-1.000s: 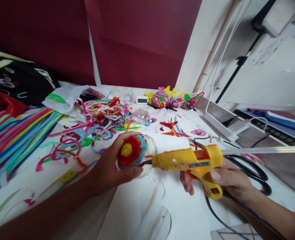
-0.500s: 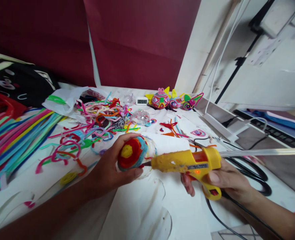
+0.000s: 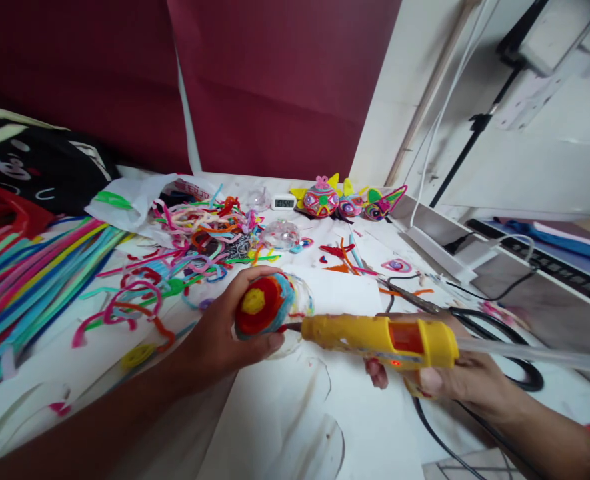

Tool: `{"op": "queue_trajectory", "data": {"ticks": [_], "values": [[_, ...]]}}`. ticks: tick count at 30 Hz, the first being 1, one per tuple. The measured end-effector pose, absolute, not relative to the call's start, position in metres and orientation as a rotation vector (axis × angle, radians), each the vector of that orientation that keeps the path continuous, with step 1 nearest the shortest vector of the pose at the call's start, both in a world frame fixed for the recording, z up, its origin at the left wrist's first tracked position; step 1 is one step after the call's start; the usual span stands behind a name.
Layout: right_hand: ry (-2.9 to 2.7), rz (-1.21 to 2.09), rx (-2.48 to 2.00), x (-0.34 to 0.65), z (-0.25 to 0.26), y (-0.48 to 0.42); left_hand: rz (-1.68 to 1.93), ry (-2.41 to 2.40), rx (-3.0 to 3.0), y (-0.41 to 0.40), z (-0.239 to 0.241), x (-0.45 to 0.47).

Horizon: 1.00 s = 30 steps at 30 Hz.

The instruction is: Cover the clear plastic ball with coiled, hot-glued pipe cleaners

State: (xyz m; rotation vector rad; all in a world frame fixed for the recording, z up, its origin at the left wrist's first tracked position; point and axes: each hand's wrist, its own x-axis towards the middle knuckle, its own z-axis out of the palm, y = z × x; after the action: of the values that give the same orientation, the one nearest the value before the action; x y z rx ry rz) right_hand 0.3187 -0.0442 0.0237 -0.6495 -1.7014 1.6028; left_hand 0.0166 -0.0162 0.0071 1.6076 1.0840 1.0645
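Left hand (image 3: 219, 333) curled round the colourful ball (image 3: 265, 303) over the white paper (image 3: 275, 420) on the table, right hand (image 3: 465, 385) wrapped on the yellow glue gun (image 3: 359, 335), long axis running sideways, nozzle (image 3: 295, 327) pointing left at the ball's lower right edge, just beside the left thumb (left hand is nearer that tip). Can't tell if nozzle touches ball or sits just short; the ball's right part is washed out against the paper, the gun's grip and most right fingers are hidden, and the glue stick (image 3: 525, 351) runs blurred off frame right.
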Motion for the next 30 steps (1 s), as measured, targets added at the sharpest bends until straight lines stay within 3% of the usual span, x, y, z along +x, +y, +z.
{"op": "queue_trajectory", "data": {"ticks": [7, 14, 20, 30], "values": [[-1.936, 1.149, -0.656, 0.318, 0.024, -0.045, 1.045, 1.077, 1.519, -0.016, 0.009, 0.018], [-1.921, 1.048, -0.655, 0.316, 0.027, -0.044, 1.022, 1.091, 1.503, -0.015, 0.012, 0.016], [-1.940, 0.772, -0.622, 0.318, 0.011, -0.024, 1.049, 1.124, 1.507, -0.012, 0.012, 0.014], [-2.460, 0.410, -1.072, 0.309, 0.005, -0.009, 1.100, 1.180, 1.590, -0.005, 0.013, 0.008]]}}
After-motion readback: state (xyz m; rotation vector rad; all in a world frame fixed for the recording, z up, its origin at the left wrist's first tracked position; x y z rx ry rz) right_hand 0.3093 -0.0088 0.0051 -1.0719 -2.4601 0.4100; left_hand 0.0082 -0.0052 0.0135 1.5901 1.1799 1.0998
